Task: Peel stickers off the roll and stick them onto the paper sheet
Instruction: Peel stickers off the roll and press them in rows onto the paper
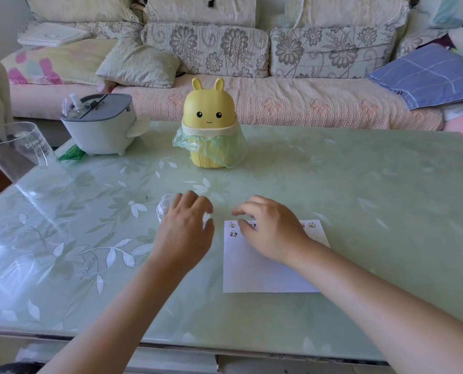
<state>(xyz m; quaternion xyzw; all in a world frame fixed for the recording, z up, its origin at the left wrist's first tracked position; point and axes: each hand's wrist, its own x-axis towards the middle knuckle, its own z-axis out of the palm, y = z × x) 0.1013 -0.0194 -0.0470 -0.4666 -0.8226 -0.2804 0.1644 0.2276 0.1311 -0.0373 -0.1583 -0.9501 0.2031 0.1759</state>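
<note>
Glass table point(359, 198), sofa point(278, 101) behind, left grip point(185, 230) seemingly holding roll point(165, 209), right grip point(270, 225) spread.

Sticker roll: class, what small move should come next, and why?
Probably the right hand should reach to the sticker roll at the left hand and peel one: the paper sheet has stickers only near its top, and the right hand seems empty.
</note>
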